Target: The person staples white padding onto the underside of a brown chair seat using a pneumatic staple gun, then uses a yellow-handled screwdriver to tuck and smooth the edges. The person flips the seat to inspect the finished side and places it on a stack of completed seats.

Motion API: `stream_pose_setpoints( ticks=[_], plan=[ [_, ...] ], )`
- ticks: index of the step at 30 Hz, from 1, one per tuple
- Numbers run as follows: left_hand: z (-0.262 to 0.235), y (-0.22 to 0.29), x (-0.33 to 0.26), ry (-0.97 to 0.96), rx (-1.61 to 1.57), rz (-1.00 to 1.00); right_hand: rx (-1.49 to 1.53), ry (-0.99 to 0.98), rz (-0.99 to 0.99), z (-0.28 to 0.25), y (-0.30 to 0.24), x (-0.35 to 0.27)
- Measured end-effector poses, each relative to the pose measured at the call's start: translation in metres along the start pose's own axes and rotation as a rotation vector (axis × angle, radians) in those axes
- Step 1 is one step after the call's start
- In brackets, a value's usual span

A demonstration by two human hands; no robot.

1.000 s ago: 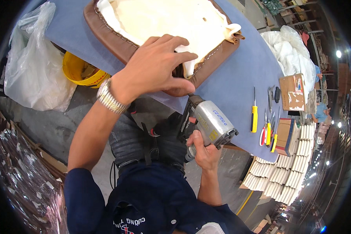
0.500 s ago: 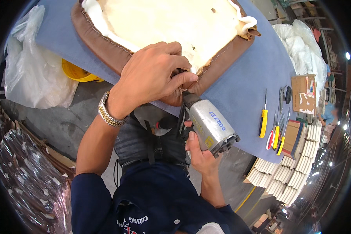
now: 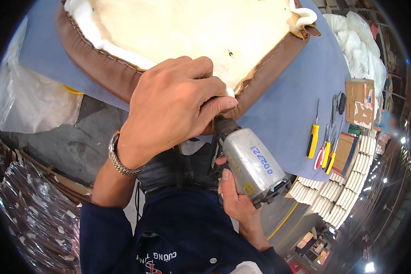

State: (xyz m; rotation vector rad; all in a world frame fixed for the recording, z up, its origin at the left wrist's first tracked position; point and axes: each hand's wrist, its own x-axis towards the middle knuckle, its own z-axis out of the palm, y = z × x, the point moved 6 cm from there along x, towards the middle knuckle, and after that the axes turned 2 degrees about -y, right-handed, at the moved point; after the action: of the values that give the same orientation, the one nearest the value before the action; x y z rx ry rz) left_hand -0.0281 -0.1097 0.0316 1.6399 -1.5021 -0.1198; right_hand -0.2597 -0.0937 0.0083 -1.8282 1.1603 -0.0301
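Observation:
A cushion panel with a pale board-like middle [image 3: 187, 29] and a brown leather cover [image 3: 98, 66] lies upside down. White padding [image 3: 84, 20] shows along its stitched edge. My left hand [image 3: 176, 100], with a metal-banded watch on its wrist, pinches the cover's edge at the near corner. What lies under its fingers is mostly hidden. My right hand [image 3: 237, 201] is wrapped round the handle of a silver pneumatic staple gun [image 3: 253, 164]. The gun's dark nose is at the brown cover, just below my left thumb; exact contact is hidden.
Under the cushion is a table with a blue cloth [image 3: 278, 118]. Yellow-handled screwdrivers [image 3: 313, 141] and other hand tools lie on its right, beside a cardboard box [image 3: 360, 102]. Stacked white rolls [image 3: 351, 182] stand beyond. Plastic bags [image 3: 36, 98] hang at left, above wrapped brown pieces [image 3: 36, 205].
The cushion appears a little higher and further left, partly from the view shifting. The staple gun sits slightly lower and further right in the picture. Both hands keep their grips.

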Motion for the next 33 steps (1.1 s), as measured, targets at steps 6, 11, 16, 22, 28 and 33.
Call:
stream_pose_setpoints(
  ticks=[6,11,16,22,28,33],
  plan=[
    [-0.003,-0.004,0.001,0.012,0.016,-0.017,-0.043,0.181,-0.444,0.002,-0.012,0.008],
    [-0.004,-0.005,0.006,0.013,0.031,-0.029,0.066,0.205,-0.477,0.001,-0.003,0.0],
    [-0.006,-0.003,0.006,0.023,0.028,0.002,0.077,0.231,-0.461,0.005,-0.007,-0.003],
    [-0.004,-0.005,0.003,0.045,0.011,0.024,0.227,0.214,-0.395,0.018,-0.02,0.007],
    [-0.004,-0.004,-0.002,-0.016,-0.001,-0.038,0.125,0.245,-0.375,0.021,-0.029,-0.001],
    [-0.001,-0.006,-0.001,-0.015,-0.033,-0.023,-0.217,0.353,-0.538,0.025,-0.026,0.001]
  ],
)
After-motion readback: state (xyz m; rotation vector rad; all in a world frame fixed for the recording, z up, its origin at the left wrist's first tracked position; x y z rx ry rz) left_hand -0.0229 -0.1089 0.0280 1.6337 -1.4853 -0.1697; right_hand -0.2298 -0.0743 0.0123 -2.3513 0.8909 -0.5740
